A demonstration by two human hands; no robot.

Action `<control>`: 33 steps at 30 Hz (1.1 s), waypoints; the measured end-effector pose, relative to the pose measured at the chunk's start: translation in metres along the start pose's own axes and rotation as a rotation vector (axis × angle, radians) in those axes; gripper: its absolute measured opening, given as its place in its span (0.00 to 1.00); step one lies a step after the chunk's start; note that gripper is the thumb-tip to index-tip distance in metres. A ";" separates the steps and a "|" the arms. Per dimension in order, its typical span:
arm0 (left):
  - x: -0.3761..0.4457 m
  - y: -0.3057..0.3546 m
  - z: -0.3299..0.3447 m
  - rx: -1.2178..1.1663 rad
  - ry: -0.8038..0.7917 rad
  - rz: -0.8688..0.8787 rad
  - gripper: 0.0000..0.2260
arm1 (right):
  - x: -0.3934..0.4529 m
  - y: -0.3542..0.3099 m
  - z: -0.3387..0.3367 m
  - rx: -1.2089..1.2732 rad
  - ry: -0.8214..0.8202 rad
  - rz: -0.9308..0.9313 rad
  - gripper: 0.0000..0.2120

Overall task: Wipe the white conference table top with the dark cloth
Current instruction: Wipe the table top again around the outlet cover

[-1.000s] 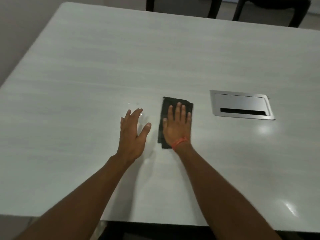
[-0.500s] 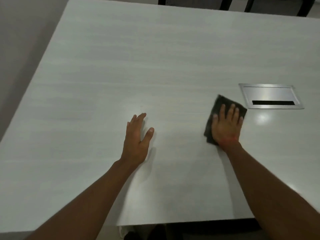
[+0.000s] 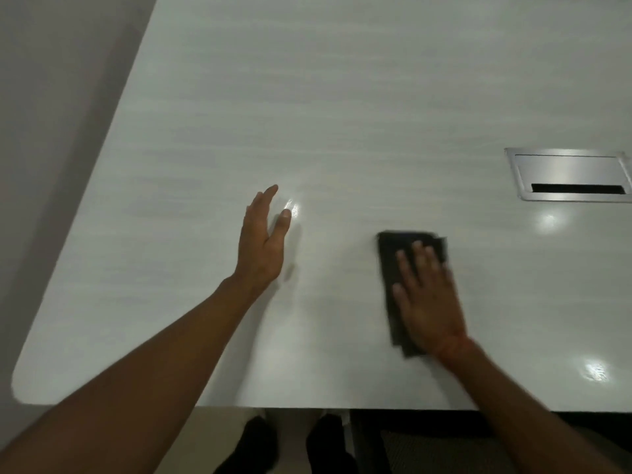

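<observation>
Dark fabric under straight fingers (image 3: pixel 419 254): the right hand (image 3: pixel 427 302) lies flat on the cloth (image 3: pixel 390 268), digits slightly spread, palm pressing it to the table (image 3: pixel 342 97). Hand and cloth are motion-blurred. Cloth position: near the front edge, right of centre, well short of the metal hatch (image 3: pixel 569 174).

Left hand (image 3: pixel 261 241): fingers straight and held together, thumb apart, tilted on its edge over the bare top; whether it touches the surface, cannot tell.

Change: half a second ago the cloth lay just beside the hatch; now it sits nearer the person and farther from it. A second ago it was close to the left hand. Judged: strokes running out and back across this near strip, wiping under way, most of the top not yet covered.

Count: hands, two; cloth, one; table, one; hatch, one, with one dark slot; shoes (image 3: pixel 256 446) below the edge, two.
</observation>
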State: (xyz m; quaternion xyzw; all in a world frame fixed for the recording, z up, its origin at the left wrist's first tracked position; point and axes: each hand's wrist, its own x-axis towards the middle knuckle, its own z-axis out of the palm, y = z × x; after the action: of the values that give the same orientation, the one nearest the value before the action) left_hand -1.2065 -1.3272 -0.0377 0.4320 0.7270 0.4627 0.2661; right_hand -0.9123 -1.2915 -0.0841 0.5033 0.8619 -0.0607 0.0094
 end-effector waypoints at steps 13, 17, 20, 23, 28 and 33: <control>0.034 -0.051 -0.082 -0.086 0.012 0.038 0.21 | 0.016 -0.226 0.011 0.080 -0.035 -0.278 0.28; 0.055 -0.078 -0.117 -0.113 0.012 -0.018 0.22 | 0.055 -0.156 0.006 0.007 0.027 0.064 0.29; 0.074 -0.100 -0.144 -0.114 0.022 0.006 0.22 | 0.182 -0.165 -0.004 0.056 0.048 0.334 0.34; 0.091 -0.119 -0.175 -0.095 0.079 0.041 0.21 | 0.280 -0.263 0.012 0.110 0.106 0.178 0.34; 0.111 -0.126 -0.227 -0.081 0.181 0.056 0.20 | 0.161 -0.395 0.023 0.056 0.029 -0.454 0.27; 0.125 -0.132 -0.251 -0.136 0.175 -0.006 0.21 | 0.137 -0.301 0.014 0.009 0.016 -0.258 0.28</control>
State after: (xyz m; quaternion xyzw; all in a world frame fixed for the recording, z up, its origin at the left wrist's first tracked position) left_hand -1.5145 -1.3549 -0.0471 0.3685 0.7157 0.5461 0.2319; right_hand -1.2418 -1.3207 -0.0797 0.3886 0.9194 -0.0611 -0.0076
